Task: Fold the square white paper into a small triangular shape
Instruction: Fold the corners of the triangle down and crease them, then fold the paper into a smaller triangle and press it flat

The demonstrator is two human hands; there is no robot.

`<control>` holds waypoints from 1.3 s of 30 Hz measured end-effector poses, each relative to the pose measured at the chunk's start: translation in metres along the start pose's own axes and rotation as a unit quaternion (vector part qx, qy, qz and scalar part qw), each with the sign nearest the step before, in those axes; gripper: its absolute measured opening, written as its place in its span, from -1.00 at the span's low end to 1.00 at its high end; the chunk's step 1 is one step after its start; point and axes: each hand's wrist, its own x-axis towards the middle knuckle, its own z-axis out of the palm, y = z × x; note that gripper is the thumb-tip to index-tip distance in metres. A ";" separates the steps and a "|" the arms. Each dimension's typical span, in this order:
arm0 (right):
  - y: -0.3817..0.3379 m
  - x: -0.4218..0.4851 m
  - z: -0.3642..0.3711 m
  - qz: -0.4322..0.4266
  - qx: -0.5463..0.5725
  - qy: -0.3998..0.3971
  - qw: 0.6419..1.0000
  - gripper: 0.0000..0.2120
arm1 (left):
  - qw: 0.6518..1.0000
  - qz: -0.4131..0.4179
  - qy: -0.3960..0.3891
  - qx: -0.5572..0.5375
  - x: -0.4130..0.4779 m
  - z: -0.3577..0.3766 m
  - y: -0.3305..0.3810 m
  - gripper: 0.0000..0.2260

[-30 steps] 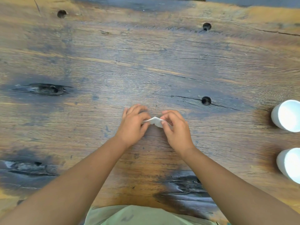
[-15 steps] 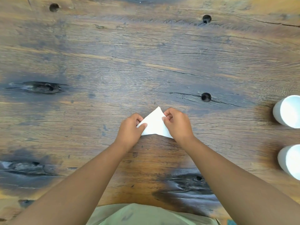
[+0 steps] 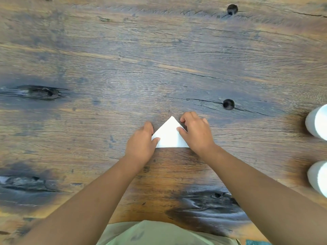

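The white paper point(image 3: 169, 135) lies flat on the wooden table point(image 3: 159, 68) as a small triangle, its tip pointing away from me and its long edge nearest me. My left hand point(image 3: 141, 144) rests on the triangle's left corner, thumb pressing the paper down. My right hand point(image 3: 194, 133) covers the right corner, thumb on the right slanted edge and fingers curled beyond it. Both corners are hidden under the hands.
Two white cylinders stand at the right edge, one point(image 3: 317, 123) farther and one point(image 3: 318, 176) nearer. A round dark hole point(image 3: 228, 104) lies just beyond my right hand, another point(image 3: 232, 9) at the far side. Dark knots mark the wood at left.
One second ago the paper was pinched small between both hands. It has since been laid flat as a triangle, and both hands now press its corners onto the table.
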 end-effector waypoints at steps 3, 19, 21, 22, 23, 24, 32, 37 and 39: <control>0.000 0.000 0.000 -0.002 -0.009 -0.002 1.000 -0.81 | 0.999 -0.012 0.023 0.022 -0.003 -0.001 -0.002 -0.70; -0.002 -0.051 0.006 -0.122 -0.121 -0.024 0.985 -0.21 | 0.909 0.321 -0.050 0.262 0.014 -0.009 -0.003 -0.14; -0.003 -0.052 0.012 -0.125 -0.146 -0.045 0.980 -0.12 | 0.895 0.329 -0.080 0.291 0.021 -0.010 -0.006 -0.07; -0.003 -0.052 0.015 -0.126 -0.155 -0.054 0.978 -0.10 | 0.887 0.334 -0.089 0.306 0.024 -0.010 -0.008 -0.06; -0.003 -0.052 0.017 -0.125 -0.159 -0.062 0.977 -0.09 | 0.881 0.337 -0.094 0.317 0.027 -0.009 -0.009 -0.06; -0.002 -0.052 0.019 -0.124 -0.160 -0.068 0.977 -0.09 | 0.877 0.340 -0.096 0.325 0.029 -0.009 -0.010 -0.07; 0.005 -0.052 0.023 -0.127 -0.162 -0.079 0.975 -0.12 | 0.870 0.344 -0.096 0.339 0.032 -0.006 -0.013 -0.09; 0.018 -0.074 0.023 -0.109 -0.157 -0.075 0.979 -0.21 | 0.874 0.332 -0.112 0.337 0.031 -0.007 -0.009 -0.10; 0.028 -0.090 0.023 -0.097 -0.151 -0.075 0.981 -0.24 | 0.876 0.328 -0.112 0.335 0.031 -0.008 -0.009 -0.09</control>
